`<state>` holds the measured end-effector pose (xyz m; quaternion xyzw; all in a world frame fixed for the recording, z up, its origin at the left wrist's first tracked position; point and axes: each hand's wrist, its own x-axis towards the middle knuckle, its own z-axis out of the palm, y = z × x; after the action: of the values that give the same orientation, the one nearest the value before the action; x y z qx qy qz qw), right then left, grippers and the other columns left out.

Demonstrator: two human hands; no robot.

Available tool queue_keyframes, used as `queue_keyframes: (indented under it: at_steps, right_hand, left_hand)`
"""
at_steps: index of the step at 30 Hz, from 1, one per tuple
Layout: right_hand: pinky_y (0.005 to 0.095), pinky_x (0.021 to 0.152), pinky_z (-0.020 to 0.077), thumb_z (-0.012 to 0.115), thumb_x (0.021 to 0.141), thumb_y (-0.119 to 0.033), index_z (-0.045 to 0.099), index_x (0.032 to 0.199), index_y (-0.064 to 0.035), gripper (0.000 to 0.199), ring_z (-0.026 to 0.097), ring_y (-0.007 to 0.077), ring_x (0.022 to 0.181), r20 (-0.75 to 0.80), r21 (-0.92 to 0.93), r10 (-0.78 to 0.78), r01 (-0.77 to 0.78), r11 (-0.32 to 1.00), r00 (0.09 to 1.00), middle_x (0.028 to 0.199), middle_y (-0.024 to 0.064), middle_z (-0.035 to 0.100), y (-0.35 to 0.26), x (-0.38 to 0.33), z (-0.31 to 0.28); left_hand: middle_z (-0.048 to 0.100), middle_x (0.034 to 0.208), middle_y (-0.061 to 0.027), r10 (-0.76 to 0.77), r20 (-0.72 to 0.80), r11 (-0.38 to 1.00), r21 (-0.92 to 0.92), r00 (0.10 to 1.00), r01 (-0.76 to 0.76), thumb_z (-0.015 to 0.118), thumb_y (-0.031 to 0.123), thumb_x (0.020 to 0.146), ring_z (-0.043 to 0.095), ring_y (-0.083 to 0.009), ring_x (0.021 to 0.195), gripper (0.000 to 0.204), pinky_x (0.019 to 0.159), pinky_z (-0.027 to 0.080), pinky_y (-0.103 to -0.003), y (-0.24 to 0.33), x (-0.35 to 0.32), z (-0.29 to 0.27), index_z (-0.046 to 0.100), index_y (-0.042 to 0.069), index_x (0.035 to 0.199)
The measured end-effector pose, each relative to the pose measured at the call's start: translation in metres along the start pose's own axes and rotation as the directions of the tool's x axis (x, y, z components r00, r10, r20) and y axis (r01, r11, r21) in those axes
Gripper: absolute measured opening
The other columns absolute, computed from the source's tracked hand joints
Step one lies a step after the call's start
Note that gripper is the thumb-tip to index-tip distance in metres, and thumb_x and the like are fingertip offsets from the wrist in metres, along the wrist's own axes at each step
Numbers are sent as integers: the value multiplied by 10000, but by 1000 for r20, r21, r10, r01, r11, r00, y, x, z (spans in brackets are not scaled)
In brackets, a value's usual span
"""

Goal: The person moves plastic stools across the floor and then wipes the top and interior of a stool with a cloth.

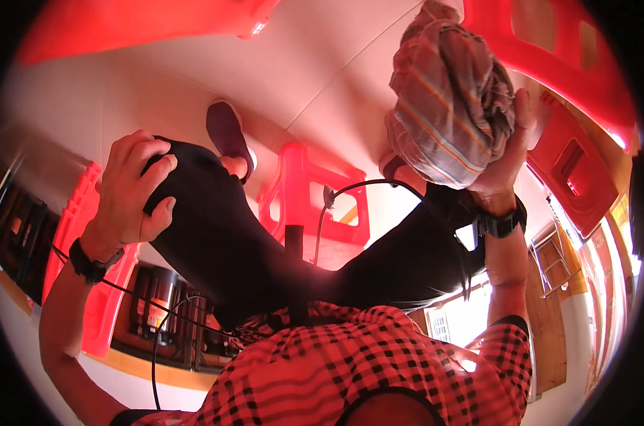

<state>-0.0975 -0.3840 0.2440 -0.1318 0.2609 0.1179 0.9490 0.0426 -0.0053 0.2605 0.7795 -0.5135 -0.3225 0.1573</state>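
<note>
My right hand [503, 170] holds a bunched grey cloth [446, 106] with thin orange and pale stripes, up above my right knee. The palm and fingers wrap its right and lower side; some fingers are hidden behind the bundle. A narrower folded end of the cloth sticks up at the top. On my left knee [187, 170] rests my left hand [134, 188], fingers loosely apart and bent over the black trousers, with nothing in them. Dark bands circle both wrists.
Red plastic stools stand around me: one between my legs [315, 177], others at the upper right [570, 50] and left [98, 298]. A red surface [144, 25] is at the upper left. A black cable [379, 181] loops between my legs. Dark shelving [151, 305] lies left.
</note>
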Motion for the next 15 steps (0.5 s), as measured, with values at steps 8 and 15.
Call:
queue_keyframes:
  at_steps: [8,15]
  right_hand:
    - [407,881,442,449,834,-516,475,1215,-84,576,546,248,1021,-164,-304,-209,153,941,964,1160,94,551,16,10,18]
    - [379,775,486,441,834,-514,520,1130,-91,522,580,226,899,-34,-404,-233,200,893,972,1041,79,589,20,70,-37]
  left_hand:
    - [512,1014,-163,96,-211,990,124,973,-71,568,196,654,462,-351,967,365,826,395,-435,-6,8,12,546,-20,948]
    - [536,975,-149,110,-441,974,225,891,-9,572,136,709,486,-322,940,304,826,393,-400,-20,11,37,534,-11,973]
